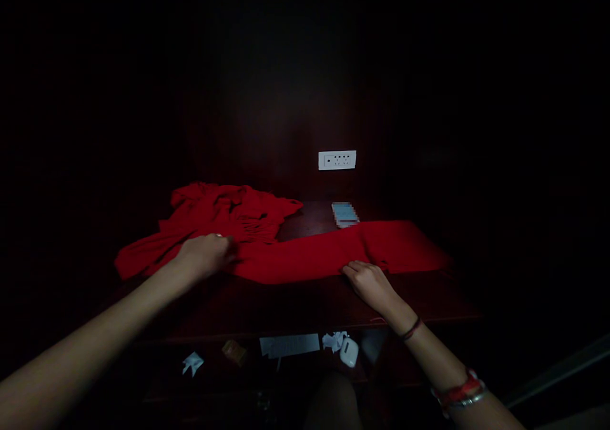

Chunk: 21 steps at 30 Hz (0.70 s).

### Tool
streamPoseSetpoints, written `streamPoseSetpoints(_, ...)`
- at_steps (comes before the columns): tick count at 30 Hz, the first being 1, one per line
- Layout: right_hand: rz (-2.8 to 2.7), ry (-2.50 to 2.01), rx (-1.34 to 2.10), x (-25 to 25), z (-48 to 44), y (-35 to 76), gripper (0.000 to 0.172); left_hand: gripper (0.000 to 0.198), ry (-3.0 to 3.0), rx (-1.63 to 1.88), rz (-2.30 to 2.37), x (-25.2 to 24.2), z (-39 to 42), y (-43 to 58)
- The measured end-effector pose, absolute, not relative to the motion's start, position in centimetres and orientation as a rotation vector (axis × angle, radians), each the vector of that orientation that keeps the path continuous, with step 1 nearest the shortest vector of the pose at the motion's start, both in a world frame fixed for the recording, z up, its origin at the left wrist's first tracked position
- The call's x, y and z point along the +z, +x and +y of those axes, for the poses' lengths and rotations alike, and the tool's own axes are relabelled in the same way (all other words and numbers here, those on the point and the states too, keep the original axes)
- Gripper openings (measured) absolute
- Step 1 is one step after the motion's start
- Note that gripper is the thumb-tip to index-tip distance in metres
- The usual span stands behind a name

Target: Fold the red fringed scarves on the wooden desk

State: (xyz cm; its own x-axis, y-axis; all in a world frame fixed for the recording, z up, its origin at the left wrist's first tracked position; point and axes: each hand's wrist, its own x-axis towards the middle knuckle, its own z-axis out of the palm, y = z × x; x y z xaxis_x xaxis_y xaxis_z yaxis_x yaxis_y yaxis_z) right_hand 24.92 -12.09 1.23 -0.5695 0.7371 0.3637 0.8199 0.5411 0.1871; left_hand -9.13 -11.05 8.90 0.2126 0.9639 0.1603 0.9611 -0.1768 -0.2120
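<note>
Red garment lies spread across the dark wooden counter, its left part rumpled, its right part flat. Left hand rests on the cloth with fingers curled, grip not discernible; right hand lies flat and open, fingertips on the near hem. White wall socket behind; paper slip below the counter, its print too small to read.
</note>
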Motion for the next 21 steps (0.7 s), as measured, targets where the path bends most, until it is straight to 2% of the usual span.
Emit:
streamPoseSetpoints(5,-2.510,-1.305,-0.493,1.2,-12.2,24.9,0.015,0.033,-2.709,0.117,-1.152,7.2,-11.0,-0.2)
streamPoseSetpoints(9,-2.496,-1.296,-0.494,1.1,-12.1,24.9,0.016,0.026,-2.745,0.077,-1.100,5.5,-10.9,1.3)
streamPoseSetpoints(13,-2.489,-1.281,-0.494,1.0,-11.9,24.8,0.014,0.014,-2.920,0.065,-1.006,6.0,-10.9,0.5)
streamPoseSetpoints(17,-2.486,-1.264,-0.484,1.1,-12.0,24.9,0.015,0.022,-3.077,0.015,-0.937,6.4,-9.2,1.1)
streamPoseSetpoints(21,-2.490,-1.255,-0.471,1.2,-12.0,24.9,0.016,0.014,-3.116,-0.136,-0.770,5.5,-7.6,3.0)
